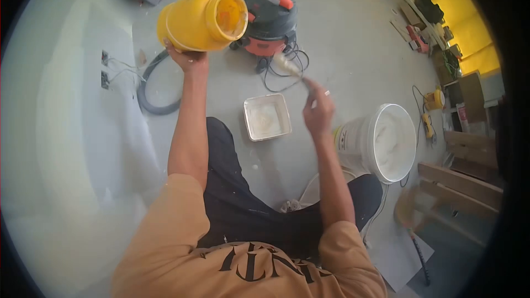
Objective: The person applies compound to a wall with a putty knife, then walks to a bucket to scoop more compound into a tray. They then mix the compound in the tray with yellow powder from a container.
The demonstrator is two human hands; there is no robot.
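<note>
you are sitting on a pale grey floor [353,49] that looks smooth and hard, with little white flecks on it, and a white wall [72,132] runs along your 9 o'clock side with two dark sockets and loose wires showing. your left hand [189,58] is up at 11 o'clock, with fingers curled under a round yellow bucket [201,19], holding it tipped on its side so its open mouth faces 3 o'clock; the inside looks smeared with something pale and orange. your right hand [318,111] is at 1 o'clock, closed around a thin brush [292,69] whose pale, fuzzy tip points toward the bucket's mouth, but the brush is blurred. between your hands, low on the floor at 12 o'clock, lies a square white tray [268,117] with wet, shiny white stuff in it. just beside your right arm at 3 o'clock stands a big round white tub [381,143], smooth plastic, full of thick white paste. behind the yellow bucket sits a fat red and dark grey vacuum [270,19] with black cords curled next to it and a grey hose looping at 10 o'clock. wooden planks [461,179] lie at 4 o'clock, and yellow sheets [469,16] hang at 2 o'clock.
</note>
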